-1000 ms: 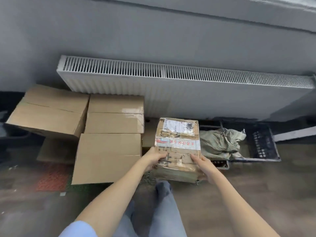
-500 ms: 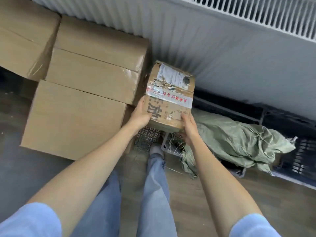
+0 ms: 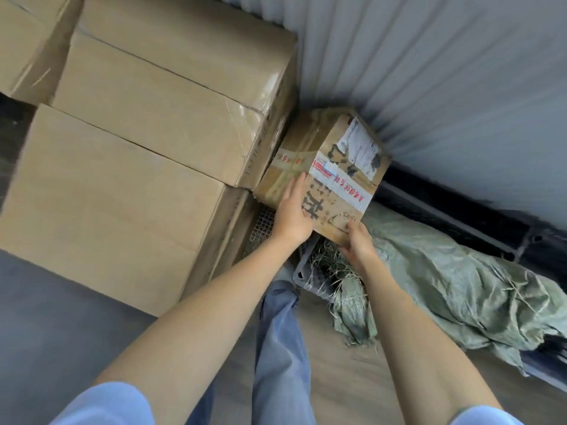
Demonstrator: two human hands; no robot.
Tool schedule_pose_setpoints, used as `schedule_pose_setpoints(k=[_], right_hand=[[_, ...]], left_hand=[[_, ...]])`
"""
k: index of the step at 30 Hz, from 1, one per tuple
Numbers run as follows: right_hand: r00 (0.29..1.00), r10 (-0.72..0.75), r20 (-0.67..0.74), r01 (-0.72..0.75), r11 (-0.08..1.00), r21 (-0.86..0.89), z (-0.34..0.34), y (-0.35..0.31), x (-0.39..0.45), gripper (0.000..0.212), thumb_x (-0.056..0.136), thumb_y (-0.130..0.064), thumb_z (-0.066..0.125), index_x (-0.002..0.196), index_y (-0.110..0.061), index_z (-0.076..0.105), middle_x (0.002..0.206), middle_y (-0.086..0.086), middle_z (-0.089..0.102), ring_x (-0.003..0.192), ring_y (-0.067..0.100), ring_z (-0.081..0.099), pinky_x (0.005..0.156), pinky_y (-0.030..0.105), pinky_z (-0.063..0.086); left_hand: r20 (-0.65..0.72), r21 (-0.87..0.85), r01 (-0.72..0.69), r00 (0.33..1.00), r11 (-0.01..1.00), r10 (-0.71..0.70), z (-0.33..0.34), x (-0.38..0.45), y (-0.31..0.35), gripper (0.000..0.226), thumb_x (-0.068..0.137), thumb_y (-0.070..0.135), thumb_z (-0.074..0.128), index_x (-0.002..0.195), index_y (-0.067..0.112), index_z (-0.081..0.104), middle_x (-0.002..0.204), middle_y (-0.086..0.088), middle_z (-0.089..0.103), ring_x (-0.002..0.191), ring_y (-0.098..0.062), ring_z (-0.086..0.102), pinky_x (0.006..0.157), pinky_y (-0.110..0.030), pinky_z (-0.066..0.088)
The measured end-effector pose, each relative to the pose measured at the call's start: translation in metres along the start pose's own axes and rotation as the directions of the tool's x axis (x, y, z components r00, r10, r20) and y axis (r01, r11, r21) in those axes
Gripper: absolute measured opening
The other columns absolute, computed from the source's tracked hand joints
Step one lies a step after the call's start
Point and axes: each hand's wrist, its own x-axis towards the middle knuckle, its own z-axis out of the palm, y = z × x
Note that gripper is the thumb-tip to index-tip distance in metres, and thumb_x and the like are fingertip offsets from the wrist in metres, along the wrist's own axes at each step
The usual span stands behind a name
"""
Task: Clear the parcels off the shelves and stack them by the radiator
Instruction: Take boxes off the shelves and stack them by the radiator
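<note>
A small worn parcel [image 3: 334,167], with a torn white label and red-lettered tape, hangs tilted just in front of the white radiator [image 3: 429,72]. Its left edge sits close to the stack of large brown boxes [image 3: 171,96]; whether they touch is unclear. My left hand [image 3: 291,216] lies flat against the parcel's left side, fingers straight. My right hand [image 3: 359,243] grips its near lower corner, thumb on the front face and fingers underneath. The parcel's underside is hidden.
A bigger carton [image 3: 107,194] sits in front of the stack, and another box [image 3: 21,41] lies at far left. A crumpled green woven sack [image 3: 454,289] covers a dark crate [image 3: 306,274] on the right. My blue-jeaned leg [image 3: 282,348] stands on the wooden floor.
The parcel has moved down and closer to the radiator, turning so its left side shows. My head has come closer. Both hands stay on the parcel.
</note>
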Motion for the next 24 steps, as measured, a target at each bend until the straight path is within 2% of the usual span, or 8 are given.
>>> schedule_pose_setpoints(k=[2, 4, 6, 9, 14, 17, 19, 24], right_hand=[[0.997, -0.062, -0.041, 0.059, 0.996, -0.066, 0.001, 0.001, 0.0, 0.036, 0.098, -0.026, 0.038, 0.132, -0.015, 0.041, 0.135, 0.01, 0.05, 0.1, 0.023, 0.058, 0.079, 0.04, 0.053], [0.989, -0.124, -0.078, 0.111, 0.983, -0.15, 0.003, -0.003, 0.001, 0.038, 0.096, -0.03, 0.041, 0.131, -0.015, 0.045, 0.131, 0.012, 0.054, 0.078, 0.016, 0.052, 0.057, 0.026, 0.041], [0.977, -0.187, -0.101, 0.162, 0.963, -0.214, 0.006, -0.004, 0.001, 0.042, 0.094, -0.033, 0.045, 0.132, -0.013, 0.046, 0.131, 0.009, 0.055, 0.089, 0.02, 0.057, 0.067, 0.027, 0.045], [0.955, -0.277, -0.101, 0.242, 0.932, -0.271, 0.015, -0.01, -0.006, 0.049, 0.092, -0.033, 0.051, 0.136, -0.012, 0.043, 0.134, 0.006, 0.053, 0.116, 0.022, 0.055, 0.098, 0.034, 0.045], [0.929, -0.369, -0.029, 0.329, 0.86, -0.39, 0.033, -0.019, -0.011, 0.058, 0.09, -0.02, 0.057, 0.143, -0.012, 0.033, 0.141, 0.005, 0.047, 0.125, 0.021, 0.049, 0.097, 0.03, 0.04], [0.925, -0.378, -0.038, 0.318, 0.826, -0.466, 0.037, -0.024, -0.009, 0.067, 0.092, -0.013, 0.054, 0.148, -0.017, 0.019, 0.145, 0.004, 0.042, 0.129, 0.023, 0.046, 0.103, 0.035, 0.04], [0.911, -0.412, -0.024, 0.338, 0.778, -0.53, 0.04, -0.023, -0.007, 0.07, 0.092, -0.01, 0.053, 0.149, -0.021, 0.015, 0.146, 0.004, 0.041, 0.128, 0.024, 0.046, 0.104, 0.038, 0.042], [0.922, -0.372, 0.111, 0.322, 0.572, -0.754, 0.056, -0.022, 0.008, 0.072, 0.088, 0.001, 0.046, 0.148, -0.023, 0.015, 0.147, 0.006, 0.037, 0.12, 0.031, 0.051, 0.093, 0.041, 0.049]], left_hand=[[-0.027, -0.023, 0.02, 0.999, 1.0, -0.02, 0.0, 0.011, -0.001, 0.082, 0.084, -0.012, 0.045, 0.151, 0.023, 0.013, 0.158, -0.002, 0.012, 0.145, -0.02, 0.017, 0.116, -0.028, 0.021], [-0.012, -0.036, 0.034, 0.999, 0.999, -0.034, -0.006, 0.024, -0.003, 0.082, 0.084, -0.011, 0.046, 0.151, 0.023, 0.013, 0.155, -0.003, 0.022, 0.141, -0.021, 0.026, 0.112, -0.024, 0.026], [0.042, -0.016, 0.044, 0.998, 0.999, -0.043, -0.016, 0.039, -0.006, 0.081, 0.085, -0.003, 0.053, 0.151, 0.022, 0.012, 0.148, -0.005, 0.035, 0.133, -0.021, 0.039, 0.111, -0.034, 0.035], [0.123, 0.114, 0.059, 0.99, 0.992, -0.073, -0.033, 0.062, -0.01, 0.085, 0.086, 0.008, 0.058, 0.152, 0.018, 0.005, 0.146, -0.005, 0.039, 0.132, -0.021, 0.041, 0.112, -0.04, 0.033], [0.006, 0.355, 0.002, 1.0, 0.935, -0.004, -0.032, 0.068, -0.032, 0.063, 0.096, 0.015, 0.04, 0.151, 0.024, 0.011, 0.159, 0.0, 0.006, 0.144, -0.024, 0.016, 0.118, -0.04, 0.022], [0.033, 0.694, -0.141, 0.986, 0.706, 0.165, -0.011, 0.047, -0.043, 0.084, 0.082, -0.001, 0.057, 0.15, 0.02, 0.013, 0.159, -0.003, -0.005, 0.146, -0.027, -0.006, 0.118, -0.046, 0.006], [0.085, 0.745, -0.181, 0.98, 0.642, 0.177, -0.002, 0.038, -0.054, 0.099, 0.075, -0.003, 0.063, 0.151, 0.023, 0.005, 0.159, -0.005, -0.003, 0.147, -0.024, -0.006, 0.118, -0.044, 0.004], [0.265, 0.668, -0.176, 0.964, 0.723, -0.01, -0.02, 0.044, -0.075, 0.11, 0.072, -0.018, 0.05, 0.148, 0.034, -0.01, 0.158, 0.002, -0.016, 0.145, -0.017, -0.014, 0.118, -0.038, 0.005]])
